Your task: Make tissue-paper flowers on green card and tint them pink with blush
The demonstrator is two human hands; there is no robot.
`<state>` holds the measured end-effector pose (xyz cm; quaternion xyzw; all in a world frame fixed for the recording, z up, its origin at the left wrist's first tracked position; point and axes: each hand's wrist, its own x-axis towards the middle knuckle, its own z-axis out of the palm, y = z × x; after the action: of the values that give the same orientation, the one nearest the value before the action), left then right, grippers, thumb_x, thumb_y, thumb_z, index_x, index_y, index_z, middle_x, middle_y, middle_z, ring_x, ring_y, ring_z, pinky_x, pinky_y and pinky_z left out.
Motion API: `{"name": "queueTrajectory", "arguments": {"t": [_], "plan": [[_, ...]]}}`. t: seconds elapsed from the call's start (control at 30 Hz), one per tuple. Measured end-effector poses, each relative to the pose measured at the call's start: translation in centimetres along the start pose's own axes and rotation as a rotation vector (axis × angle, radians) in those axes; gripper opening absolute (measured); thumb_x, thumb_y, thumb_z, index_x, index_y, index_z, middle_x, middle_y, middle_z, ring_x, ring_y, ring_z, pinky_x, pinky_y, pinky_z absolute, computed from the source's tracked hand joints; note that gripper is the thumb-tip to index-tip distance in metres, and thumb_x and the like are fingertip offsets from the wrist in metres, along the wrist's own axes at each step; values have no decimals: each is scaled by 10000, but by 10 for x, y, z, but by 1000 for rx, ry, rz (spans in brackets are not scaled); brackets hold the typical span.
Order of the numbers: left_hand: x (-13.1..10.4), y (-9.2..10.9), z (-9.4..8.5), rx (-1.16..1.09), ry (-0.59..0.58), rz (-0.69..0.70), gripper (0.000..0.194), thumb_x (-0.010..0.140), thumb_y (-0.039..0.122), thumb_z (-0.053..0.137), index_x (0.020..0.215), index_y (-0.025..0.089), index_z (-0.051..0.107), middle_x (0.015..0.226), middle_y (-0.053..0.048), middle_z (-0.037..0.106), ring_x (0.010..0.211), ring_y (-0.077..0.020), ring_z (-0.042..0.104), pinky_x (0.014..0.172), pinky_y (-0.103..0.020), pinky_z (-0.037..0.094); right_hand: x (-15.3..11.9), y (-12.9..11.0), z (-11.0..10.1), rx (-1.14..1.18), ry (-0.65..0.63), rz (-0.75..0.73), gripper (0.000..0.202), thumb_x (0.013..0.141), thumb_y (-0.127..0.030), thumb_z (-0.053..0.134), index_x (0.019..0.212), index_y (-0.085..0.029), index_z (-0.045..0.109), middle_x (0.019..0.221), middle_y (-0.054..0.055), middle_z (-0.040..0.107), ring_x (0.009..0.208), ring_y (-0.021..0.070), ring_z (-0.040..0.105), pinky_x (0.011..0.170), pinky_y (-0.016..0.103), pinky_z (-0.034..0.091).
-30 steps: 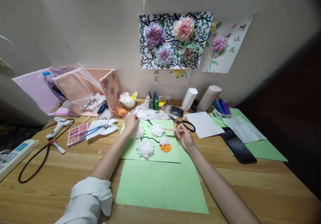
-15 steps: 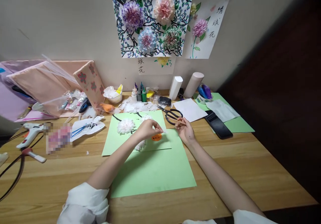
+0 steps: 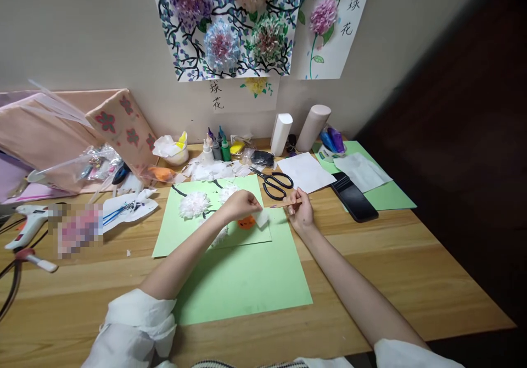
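My left hand [image 3: 242,204] is closed in a pinch on a small white paper piece [image 3: 262,219], held over the green sheet [image 3: 239,280]. Between the fingers of my right hand [image 3: 302,210] lies a thin wooden stick [image 3: 285,204], its darker tip pointing left toward the paper piece; whether it is a pencil I cannot tell. Under my left hand and forearm, fluffy white paper flowers [image 3: 194,205] and black painted branches sit on a smaller green card [image 3: 167,236]. A round orange piece [image 3: 246,223] with dark marks shows just below my left fingers.
Black-handled scissors [image 3: 274,184] lie beyond my right hand, near a white sheet [image 3: 307,172] and a dark phone [image 3: 354,198]. Paint bottles [image 3: 225,150] and paper scraps line the back. A glue gun [image 3: 27,225] lies at left. Flower pictures [image 3: 230,27] hang on the wall.
My view has tilted down and shifted right. The white paper piece now shows more fully below my left fingers, and the stick in my right hand points more toward it.
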<state>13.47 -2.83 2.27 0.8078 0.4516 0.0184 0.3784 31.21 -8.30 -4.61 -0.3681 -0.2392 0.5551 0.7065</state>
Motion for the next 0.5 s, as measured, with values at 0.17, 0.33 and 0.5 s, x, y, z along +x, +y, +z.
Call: {"name": "queueTrajectory", "arguments": {"t": [0.17, 0.33, 0.5], "plan": [[10, -5, 10, 144, 130, -57, 159, 694, 218, 558, 726, 146, 696, 770, -72, 692, 677, -170, 592, 589, -243, 393, -5, 7, 5, -295, 3, -36, 438, 818, -509, 498, 531, -179, 492, 418, -41, 461, 338, 56, 434, 330, 181, 280], [11, -8, 13, 200, 158, -61, 170, 704, 233, 561, 746, 152, 705, 775, -80, 697, 694, -176, 600, 594, -242, 398, -10, 10, 11, -462, 1, -62, 471, 807, -576, 482, 548, -184, 507, 418, -29, 486, 364, 71, 458, 343, 193, 298], [5, -8, 6, 195, 144, -29, 157, 722, 283, 593, 750, 178, 706, 776, -47, 701, 724, -166, 608, 599, -224, 407, -12, 11, 12, -511, -54, -55, 469, 807, -591, 472, 580, -185, 532, 428, -19, 520, 395, 86, 492, 377, 199, 348]]}}
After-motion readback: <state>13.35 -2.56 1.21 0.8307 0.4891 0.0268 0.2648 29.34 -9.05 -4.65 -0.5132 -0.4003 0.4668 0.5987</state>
